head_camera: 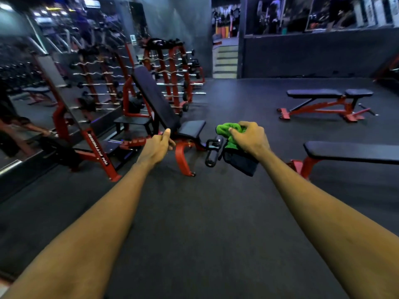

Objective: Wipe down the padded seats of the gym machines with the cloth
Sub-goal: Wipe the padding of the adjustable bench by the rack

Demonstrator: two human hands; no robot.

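Note:
My right hand (250,139) grips a bunched green and dark cloth (231,134), held out in the air above the floor. My left hand (156,146) is stretched forward with fingers curled and thumb up, holding nothing. Ahead stands an incline bench with a black padded backrest (154,97) and a small black seat pad (192,128) on a red frame (183,156). Both hands are short of the bench and touch no pad. A black foot roller (212,152) sticks out at the bench's near end.
A flat black bench (354,151) on a red frame is at the right, another flat bench (328,93) farther back. Red barbell racks (172,78) line the mirror wall at left. Steps (225,61) rise at the back. Dark rubber floor (205,212) lies open before me.

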